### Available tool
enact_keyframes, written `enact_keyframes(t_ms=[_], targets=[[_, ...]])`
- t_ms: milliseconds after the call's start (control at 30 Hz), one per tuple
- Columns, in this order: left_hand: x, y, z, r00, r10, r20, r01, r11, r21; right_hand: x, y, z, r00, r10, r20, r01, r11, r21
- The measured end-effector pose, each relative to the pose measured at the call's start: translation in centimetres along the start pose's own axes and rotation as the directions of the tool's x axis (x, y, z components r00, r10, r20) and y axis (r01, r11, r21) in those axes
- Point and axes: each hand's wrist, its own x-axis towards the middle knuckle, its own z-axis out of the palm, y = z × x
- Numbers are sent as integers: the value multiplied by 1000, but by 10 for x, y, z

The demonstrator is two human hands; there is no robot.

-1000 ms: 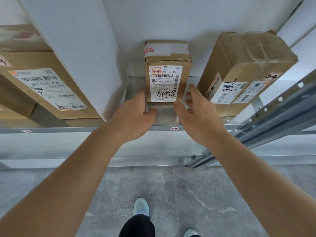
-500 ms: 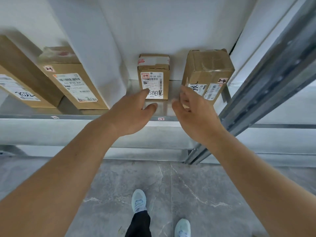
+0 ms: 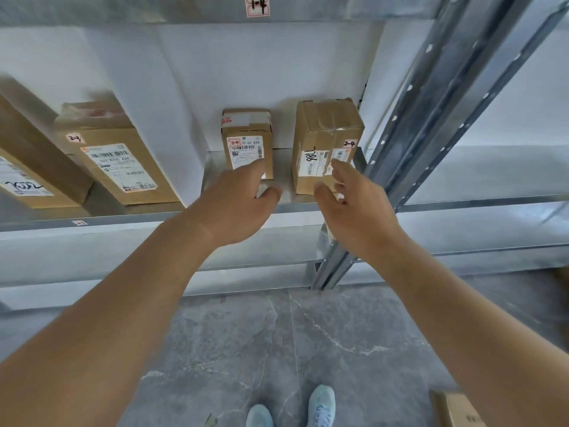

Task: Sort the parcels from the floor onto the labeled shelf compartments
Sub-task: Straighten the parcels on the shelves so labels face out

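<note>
- Parcels stand upright on the metal shelf (image 3: 295, 208): a small box (image 3: 248, 131) with a red "2-4" tag on its label, and beside it, apart from it, a taller taped box (image 3: 326, 131) also tagged "2-4".
- My left hand (image 3: 237, 208) reaches out in front of the small box, fingers relaxed and spread, gripping nothing; whether the fingertips touch its label I cannot tell.
- My right hand (image 3: 354, 208) hangs before the taller box, fingers loosely curved and empty.
- A white divider (image 3: 160, 118) closes off the neighbouring compartment on the left, where a box marked "2-3" (image 3: 117, 161) leans with another box (image 3: 27, 167) beside it.
- On the grey stone floor (image 3: 246, 349) below, one more box (image 3: 455, 409) lies at the lower right, near my pale blue shoes (image 3: 321, 405).
</note>
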Motion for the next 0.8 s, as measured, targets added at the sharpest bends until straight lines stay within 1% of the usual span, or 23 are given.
enact_keyframes(t_ms=[200, 333, 467, 600, 800], targets=[[-3, 18, 7, 1000, 15, 26, -15, 1000, -2, -9, 11, -7, 1000, 22, 13, -22, 1000, 18], [9, 31, 14, 1000, -17, 23, 17, 1000, 3, 5, 25, -14, 999, 23, 22, -24, 999, 33], [23, 41, 32, 997, -72, 6, 72, 997, 16, 23, 43, -15, 997, -23, 67, 18, 997, 75], [38, 47, 53, 991, -136, -14, 136, 990, 23, 41, 59, -15, 992, -29, 125, 13, 992, 125], [66, 39, 69, 985, -170, -41, 169, 985, -15, 68, 71, -5, 993, -22, 117, 2, 985, 174]])
